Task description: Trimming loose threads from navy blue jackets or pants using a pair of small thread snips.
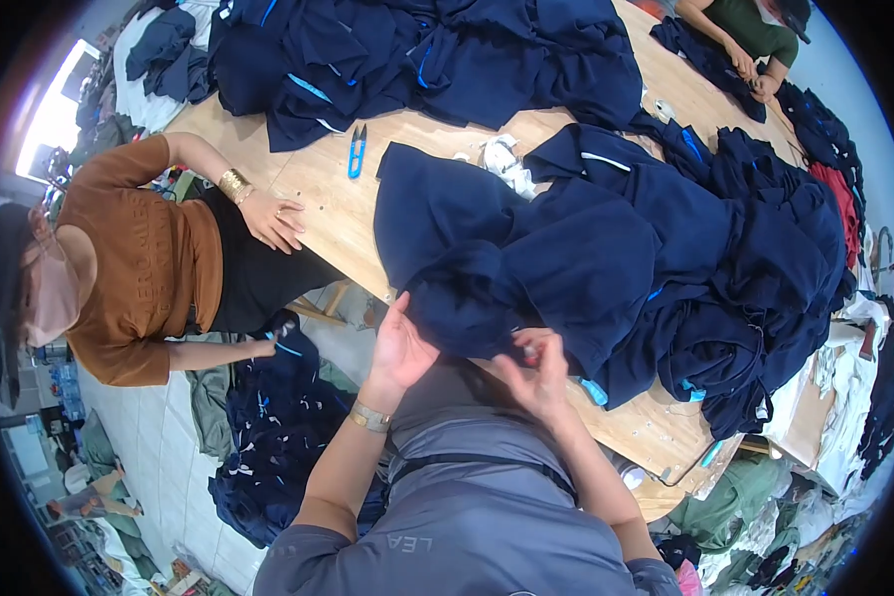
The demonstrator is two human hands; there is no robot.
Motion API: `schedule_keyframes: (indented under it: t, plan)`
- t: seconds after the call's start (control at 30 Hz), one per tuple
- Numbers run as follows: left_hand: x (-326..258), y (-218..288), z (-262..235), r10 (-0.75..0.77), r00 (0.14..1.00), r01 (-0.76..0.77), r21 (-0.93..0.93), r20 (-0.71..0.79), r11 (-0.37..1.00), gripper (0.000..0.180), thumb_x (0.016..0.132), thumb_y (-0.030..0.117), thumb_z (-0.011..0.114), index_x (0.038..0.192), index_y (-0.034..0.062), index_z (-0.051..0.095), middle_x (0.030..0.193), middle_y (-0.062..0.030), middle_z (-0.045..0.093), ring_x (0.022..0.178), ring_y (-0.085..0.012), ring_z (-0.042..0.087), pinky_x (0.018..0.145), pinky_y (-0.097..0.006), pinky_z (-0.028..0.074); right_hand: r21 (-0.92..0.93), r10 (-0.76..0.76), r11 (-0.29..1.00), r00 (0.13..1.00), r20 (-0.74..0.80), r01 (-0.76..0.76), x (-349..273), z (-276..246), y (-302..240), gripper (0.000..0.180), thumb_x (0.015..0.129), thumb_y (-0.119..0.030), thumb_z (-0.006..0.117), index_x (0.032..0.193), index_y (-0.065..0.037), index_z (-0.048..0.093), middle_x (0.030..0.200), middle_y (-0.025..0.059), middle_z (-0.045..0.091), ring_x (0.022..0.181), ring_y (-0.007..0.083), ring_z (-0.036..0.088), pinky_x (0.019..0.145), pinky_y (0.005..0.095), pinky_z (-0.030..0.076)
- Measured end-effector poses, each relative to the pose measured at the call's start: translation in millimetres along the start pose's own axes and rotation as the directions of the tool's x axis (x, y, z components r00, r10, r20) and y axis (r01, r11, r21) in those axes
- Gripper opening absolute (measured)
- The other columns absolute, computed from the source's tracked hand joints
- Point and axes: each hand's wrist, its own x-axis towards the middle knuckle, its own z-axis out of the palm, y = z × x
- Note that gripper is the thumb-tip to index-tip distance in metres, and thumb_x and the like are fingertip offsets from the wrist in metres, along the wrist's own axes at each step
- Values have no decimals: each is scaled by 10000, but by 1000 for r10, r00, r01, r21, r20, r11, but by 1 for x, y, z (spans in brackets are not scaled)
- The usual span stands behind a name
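Left hand [404,348] loosely spread, palm bare, at navy cloth [462,303]; right hand [538,375] blurred, its grip unclear

Table [333,214] before the wearer: spread garment [526,238] on its near part, left hand [404,348] at that garment's near left edge, right hand [538,379] along the near edge farther right, larger garment heap [765,238] adjoining on the right. Beyond, a second heap [447,65] across the far side; snips [358,154] on bare tabletop between it and the spread garment, left of cloth scraps [507,164]. One co-worker [159,248] at the table's left, floor pile [278,427] between that person and the wearer; another co-worker [755,40] at far right.
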Motion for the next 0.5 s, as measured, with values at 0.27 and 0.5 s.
schedule_keyframes:
  t: [0.27, 0.5]
  plan:
    - [-15, -7, -8, 158, 971, -106, 273, -180, 956, 359, 892, 304, 480, 1151, 55, 484, 1146, -75, 541, 1070, -226, 498, 944, -380, 368, -550, -18, 835, 999, -35, -4, -6, -83, 22, 397, 594, -70, 763, 820, -39, 438, 890, 117, 504, 748, 281, 446, 666, 368, 362]
    - [-1, -12, -18, 268, 948, -189, 374, -172, 908, 309, 860, 218, 540, 1128, 66, 517, 1157, -89, 549, 1095, -252, 496, 973, -421, 358, 325, 451, 885, 793, -409, -335, -12, -96, 73, 176, 807, 9, 580, 885, -90, 456, 774, -31, 524, 619, 109, 483, 560, 201, 369]
